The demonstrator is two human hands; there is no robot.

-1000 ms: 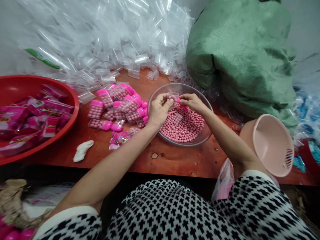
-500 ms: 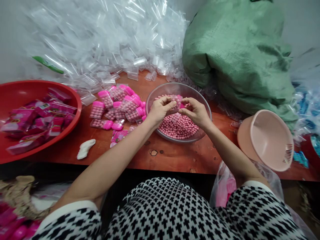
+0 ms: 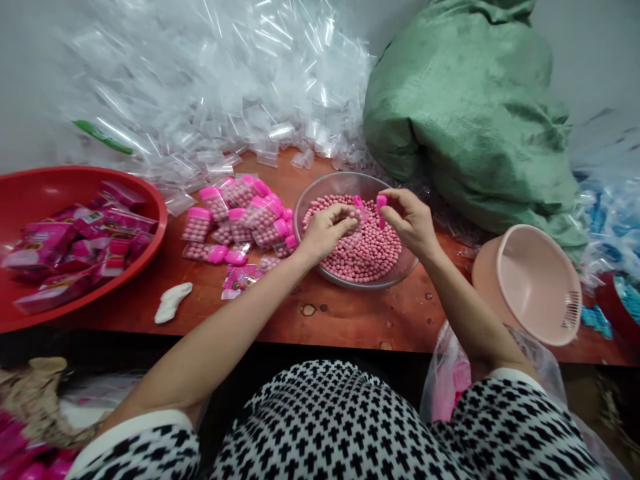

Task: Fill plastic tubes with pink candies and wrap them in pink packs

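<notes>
My left hand (image 3: 327,233) is pinched over a glass bowl (image 3: 345,183) and shut on a small clear plastic container (image 3: 353,235), which it mostly hides. My right hand (image 3: 407,220) holds a small pink plastic cap (image 3: 381,210) between its fingertips, above the bowl's far right side. The bowl is filled with pink candy balls (image 3: 365,247). Another small pink piece (image 3: 358,201) lies near the far rim. Filled clear containers with pink caps (image 3: 197,223) lie in a loose group left of the bowl.
A red basin (image 3: 35,193) of pink packets stands at the left, and a pale pink plastic basin (image 3: 530,283) lies tilted at the right. Behind are a heap of clear plastic containers (image 3: 225,87) and a green woven sack (image 3: 465,113). The wooden table's front edge (image 3: 350,347) runs below my forearms.
My hands have moved apart. The right hand has shifted right with a pink cap now showing in its fingertips, while the left hand has dropped lower over the candy balls.
</notes>
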